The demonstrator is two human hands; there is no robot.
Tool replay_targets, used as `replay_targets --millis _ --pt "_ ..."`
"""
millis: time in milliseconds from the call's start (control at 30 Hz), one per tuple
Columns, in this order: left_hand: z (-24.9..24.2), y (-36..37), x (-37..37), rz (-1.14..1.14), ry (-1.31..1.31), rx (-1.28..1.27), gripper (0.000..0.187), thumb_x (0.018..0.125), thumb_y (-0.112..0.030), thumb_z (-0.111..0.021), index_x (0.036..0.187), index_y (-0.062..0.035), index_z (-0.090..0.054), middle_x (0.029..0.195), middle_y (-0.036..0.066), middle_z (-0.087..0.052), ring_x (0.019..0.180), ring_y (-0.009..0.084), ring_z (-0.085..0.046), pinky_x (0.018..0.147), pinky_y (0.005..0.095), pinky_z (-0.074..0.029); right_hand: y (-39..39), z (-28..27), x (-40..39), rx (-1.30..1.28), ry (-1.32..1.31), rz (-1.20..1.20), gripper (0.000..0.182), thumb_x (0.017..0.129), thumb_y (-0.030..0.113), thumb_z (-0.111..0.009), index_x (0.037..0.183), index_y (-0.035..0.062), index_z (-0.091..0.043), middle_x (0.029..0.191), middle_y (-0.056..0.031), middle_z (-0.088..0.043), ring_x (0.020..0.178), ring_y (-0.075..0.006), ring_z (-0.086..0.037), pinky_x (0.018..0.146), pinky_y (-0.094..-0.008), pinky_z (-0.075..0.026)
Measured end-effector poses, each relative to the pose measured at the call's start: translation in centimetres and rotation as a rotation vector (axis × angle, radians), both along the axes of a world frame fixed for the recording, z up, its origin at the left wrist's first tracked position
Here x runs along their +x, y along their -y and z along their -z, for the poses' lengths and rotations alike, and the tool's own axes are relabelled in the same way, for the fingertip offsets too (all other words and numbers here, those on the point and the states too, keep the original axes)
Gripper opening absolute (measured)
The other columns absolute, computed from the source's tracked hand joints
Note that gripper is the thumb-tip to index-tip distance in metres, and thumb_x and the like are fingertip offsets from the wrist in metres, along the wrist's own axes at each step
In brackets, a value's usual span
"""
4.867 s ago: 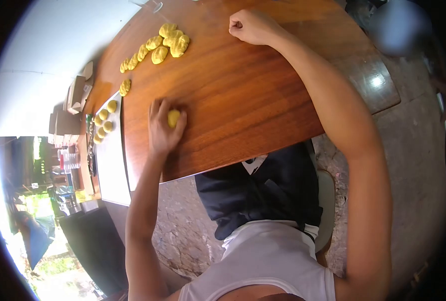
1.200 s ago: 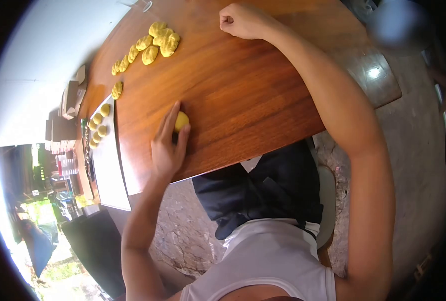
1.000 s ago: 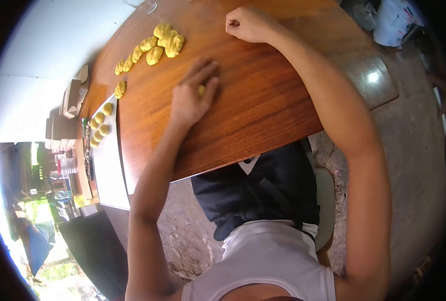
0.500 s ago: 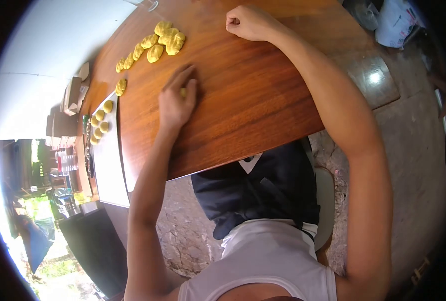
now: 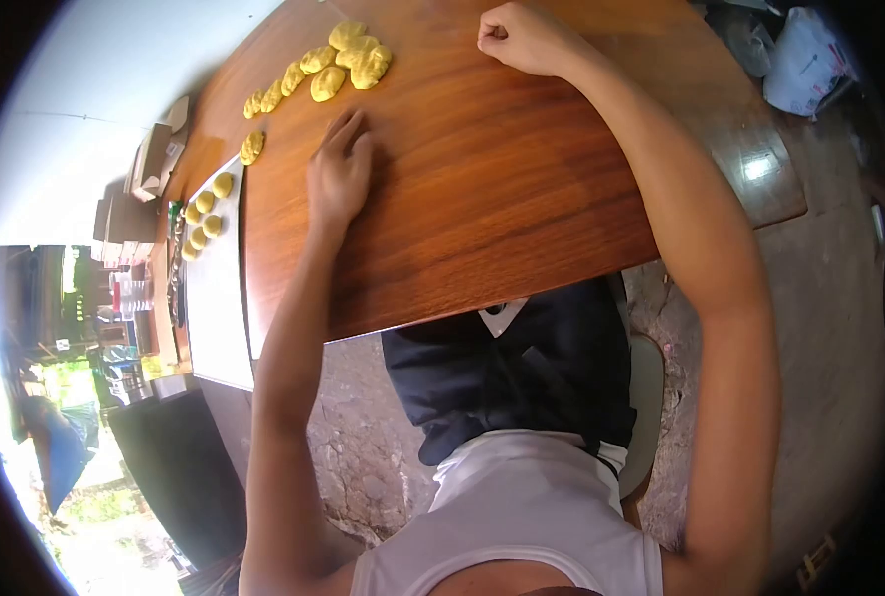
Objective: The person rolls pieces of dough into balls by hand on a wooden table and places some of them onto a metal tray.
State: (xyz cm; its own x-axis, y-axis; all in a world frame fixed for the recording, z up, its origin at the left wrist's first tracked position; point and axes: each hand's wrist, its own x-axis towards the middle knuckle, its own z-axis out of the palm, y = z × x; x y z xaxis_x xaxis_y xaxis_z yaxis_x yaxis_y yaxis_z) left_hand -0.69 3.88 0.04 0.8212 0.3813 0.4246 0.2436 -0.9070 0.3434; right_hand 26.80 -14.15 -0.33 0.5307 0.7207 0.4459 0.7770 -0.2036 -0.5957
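Observation:
My left hand [image 5: 340, 171] lies palm down on the brown wooden table [image 5: 492, 199], fingers together and pointing at the far edge. The yellow dough ball it was rolling is hidden under it. Just beyond its fingertips a cluster of rough yellow dough lumps [image 5: 348, 62] stretches leftward in a row. My right hand [image 5: 515, 35] rests on the table as a closed fist at the far side, holding nothing I can see.
A pale tray [image 5: 219, 298] along the table's left edge carries several smooth yellow dough balls [image 5: 207, 214] at its far end. Cardboard boxes [image 5: 154, 164] stand left of it. A white bag [image 5: 800, 70] sits on the floor at the far right.
My left hand has rolled the dough ball across the table, out to the right and then back left and farther away. The ball is now covered. My right fist stayed put.

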Motion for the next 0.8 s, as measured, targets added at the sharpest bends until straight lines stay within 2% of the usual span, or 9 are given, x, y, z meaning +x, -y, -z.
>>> replay_targets --millis 100,167,267,300,400,533,600,667,800 --pt "-0.1 3.8 1.9 0.096 -0.039 0.042 0.039 0.100 -0.015 -0.057 0.135 0.0007 -0.065 0.140 0.025 -0.061 0.133 0.0472 -0.056 0.112 0.0479 -0.045 0.4 -0.4 0.0 -0.030 -0.031 -0.008 0.017 0.087 0.019 -0.066 0.084 0.0048 -0.074 0.080 -0.0220 -0.071 0.074 -0.0398 -0.069 0.067 -0.0477 -0.053" --pt "-1.3 7.4 -1.4 0.280 -0.028 0.253 0.040 0.097 -0.012 -0.061 0.135 0.0011 -0.065 0.139 0.023 -0.062 0.132 0.0492 -0.055 0.112 0.0505 -0.046 0.4 -0.6 -0.1 -0.035 -0.012 -0.017 0.017 0.087 0.019 -0.066 0.084 0.0048 -0.074 0.080 -0.0222 -0.071 0.075 -0.0400 -0.069 0.067 -0.0478 -0.053" --pt "-2.2 10.1 -8.1 0.257 -0.147 0.239 0.039 0.097 -0.009 -0.062 0.135 0.0022 -0.065 0.137 0.025 -0.063 0.130 0.0497 -0.056 0.111 0.0516 -0.047 0.3 -0.4 0.1 -0.027 0.009 -0.012 0.017 0.087 0.019 -0.065 0.084 0.0047 -0.074 0.081 -0.0224 -0.071 0.076 -0.0404 -0.070 0.068 -0.0480 -0.053" --pt "-2.0 9.1 -8.6 0.258 -0.151 0.230 0.039 0.097 -0.009 -0.062 0.135 0.0022 -0.065 0.137 0.025 -0.063 0.130 0.0497 -0.056 0.111 0.0516 -0.047 0.3 -0.2 0.1 -0.006 0.022 -0.021 0.017 0.086 0.020 -0.066 0.083 0.0047 -0.074 0.081 -0.0224 -0.071 0.077 -0.0406 -0.070 0.068 -0.0480 -0.053" --pt "-0.9 3.8 -9.5 0.010 0.022 -0.043 0.037 0.105 -0.017 -0.052 0.132 0.0052 -0.065 0.136 0.029 -0.063 0.127 0.0446 -0.061 0.109 0.0454 -0.048 -0.2 -0.1 0.2 -0.014 0.018 -0.031 0.018 0.086 0.020 -0.065 0.082 0.0045 -0.073 0.082 -0.0220 -0.072 0.078 -0.0401 -0.070 0.068 -0.0479 -0.053" --pt "-0.4 -1.3 -1.2 0.001 0.040 -0.151 0.041 0.107 -0.026 -0.050 0.127 0.0050 -0.068 0.137 0.026 -0.064 0.126 0.0388 -0.063 0.107 0.0395 -0.049 -0.1 -0.1 0.2 0.009 0.107 0.001 0.016 0.086 0.019 -0.065 0.083 0.0051 -0.073 0.083 -0.0212 -0.072 0.078 -0.0396 -0.070 0.069 -0.0478 -0.053" --pt "-0.7 1.8 1.6 0.065 -0.001 -0.154 0.037 0.103 -0.024 -0.057 0.125 0.0031 -0.070 0.136 0.022 -0.065 0.128 0.0377 -0.062 0.109 0.0398 -0.048 0.1 0.3 0.4 -0.046 -0.058 -0.088 0.018 0.093 0.019 -0.065 0.089 0.0023 -0.071 0.082 -0.0097 -0.073 0.074 -0.0220 -0.067 0.069 -0.0364 -0.051" --pt "-0.8 5.1 0.5 0.208 -0.003 0.009 0.035 0.097 -0.014 -0.065 0.128 0.0012 -0.069 0.139 0.022 -0.064 0.130 0.0411 -0.059 0.112 0.0440 -0.046 0.5 0.1 0.1 -0.052 -0.059 -0.086 0.018 0.094 0.019 -0.065 0.090 0.0021 -0.071 0.082 -0.0097 -0.073 0.074 -0.0220 -0.067 0.070 -0.0363 -0.052" --pt "-1.7 9.0 -8.3 0.153 -0.092 0.038 0.052 0.096 -0.007 -0.063 0.146 0.0041 -0.054 0.146 0.028 -0.056 0.137 0.0474 -0.053 0.115 0.0479 -0.044 0.8 -0.5 -0.3 -0.065 -0.105 -0.089 0.018 0.094 0.018 -0.065 0.090 0.0014 -0.070 0.081 -0.0095 -0.072 0.074 -0.0219 -0.067 0.070 -0.0360 -0.052"
